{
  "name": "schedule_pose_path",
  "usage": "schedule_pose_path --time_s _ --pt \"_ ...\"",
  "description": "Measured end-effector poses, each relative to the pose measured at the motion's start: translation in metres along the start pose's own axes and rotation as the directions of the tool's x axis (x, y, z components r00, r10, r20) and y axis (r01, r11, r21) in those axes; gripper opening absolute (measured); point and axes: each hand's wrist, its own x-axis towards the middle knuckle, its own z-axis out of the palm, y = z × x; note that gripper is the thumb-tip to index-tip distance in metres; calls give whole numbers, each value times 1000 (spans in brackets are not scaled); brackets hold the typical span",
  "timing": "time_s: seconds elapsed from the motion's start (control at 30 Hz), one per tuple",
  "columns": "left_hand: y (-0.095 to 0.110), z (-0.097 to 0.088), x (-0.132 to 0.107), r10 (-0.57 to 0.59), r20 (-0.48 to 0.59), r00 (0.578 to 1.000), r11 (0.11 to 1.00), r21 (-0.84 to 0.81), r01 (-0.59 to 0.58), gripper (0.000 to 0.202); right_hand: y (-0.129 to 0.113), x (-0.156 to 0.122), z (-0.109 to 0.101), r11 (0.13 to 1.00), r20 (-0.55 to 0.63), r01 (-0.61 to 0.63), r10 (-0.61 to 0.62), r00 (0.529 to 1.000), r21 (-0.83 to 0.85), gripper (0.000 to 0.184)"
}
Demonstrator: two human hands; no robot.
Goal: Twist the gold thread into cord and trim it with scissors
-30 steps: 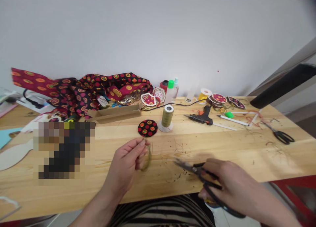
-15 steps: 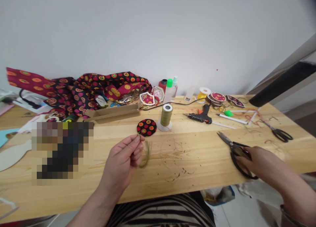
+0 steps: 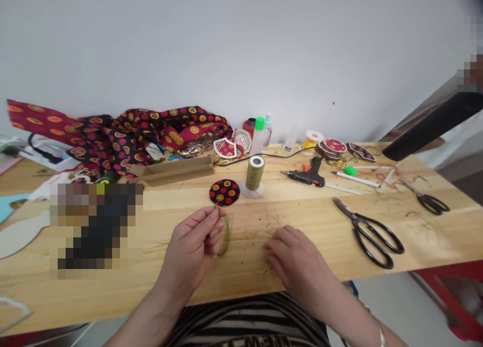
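My left hand [image 3: 192,251] is raised over the wooden table [image 3: 113,296], its fingers pinched on a small bundle of olive-green thread [image 3: 225,236] that hangs down from them. My right hand [image 3: 292,259] rests palm-down on the table just right of the bundle, fingers curled over thread scraps; whether it grips any is hidden. Large black scissors [image 3: 368,231] lie flat on the table to its right, apart from it. A round patterned fabric disc [image 3: 225,192] and an olive thread spool [image 3: 255,175] sit just beyond my hands.
Patterned red-and-black fabric [image 3: 124,133] is heaped at the back left beside a cardboard box [image 3: 173,170]. A black glue gun [image 3: 307,176], bottles [image 3: 260,131], fabric discs [image 3: 334,148], a white pen [image 3: 356,180] and smaller scissors [image 3: 428,200] lie at the back right. A blurred patch covers something at left.
My right hand carried the black scissors to the right, laid them on the table, let go and came back beside the thread bundle. My left hand has kept holding the bundle.
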Motion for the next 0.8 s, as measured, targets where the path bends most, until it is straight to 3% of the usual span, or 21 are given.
schedule_pose_path --time_s 0.17,0.47,0.6,0.7,0.8 --pt "-2 -1 0 -12 0 1000 1000 11 12 10 -2 5 20 970 -38 101 -112 993 -220 10" --pt "-3 0 0 -23 4 1000 999 31 22 13 -9 9 20 924 14 173 -179 984 -342 11" --pt "-4 2 -2 -33 15 999 997 66 32 13 -5 11 14 961 77 165 -151 986 -221 8" --pt "-8 4 -4 -48 54 997 991 127 41 15 -5 12 1 997 63 83 -83 995 8 13" --pt "-13 7 -5 -45 68 997 981 192 31 15 -7 13 -15 968 55 20 -35 998 249 14"
